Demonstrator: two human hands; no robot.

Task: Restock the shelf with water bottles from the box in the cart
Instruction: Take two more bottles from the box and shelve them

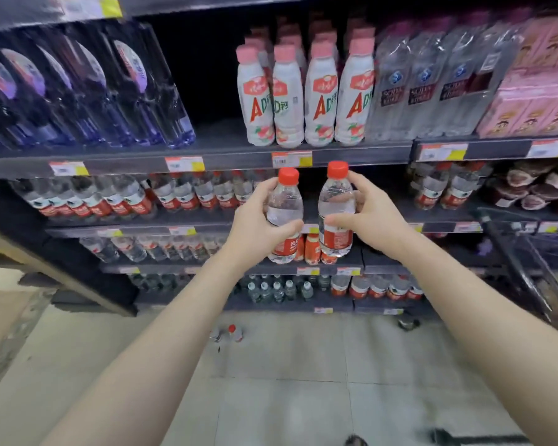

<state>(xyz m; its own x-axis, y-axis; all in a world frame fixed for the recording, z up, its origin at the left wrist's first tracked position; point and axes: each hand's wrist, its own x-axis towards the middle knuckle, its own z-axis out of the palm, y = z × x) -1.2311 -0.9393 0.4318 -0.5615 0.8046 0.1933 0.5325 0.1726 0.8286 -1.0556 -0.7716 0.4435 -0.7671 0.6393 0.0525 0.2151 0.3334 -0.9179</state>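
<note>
My left hand [253, 220] grips a clear water bottle [284, 207] with a red cap and red label, held upright in front of the second shelf [207, 220]. My right hand [364, 217] grips a second, matching bottle [335, 204] just to the right, its cap slightly higher. Both bottles hang in the air before a dark gap in that shelf's row. Matching red-labelled bottles [187, 194] stand to the left of the gap and others [445, 188] to the right.
Above, white AD drink bottles [303, 91], clear soda-water packs [432, 85] and pink cartons [535, 75] fill the upper shelf. The cart's dark frame [516, 252] stands at the right. Two small bottles [229, 333] stand on the tiled floor below the lowest shelf.
</note>
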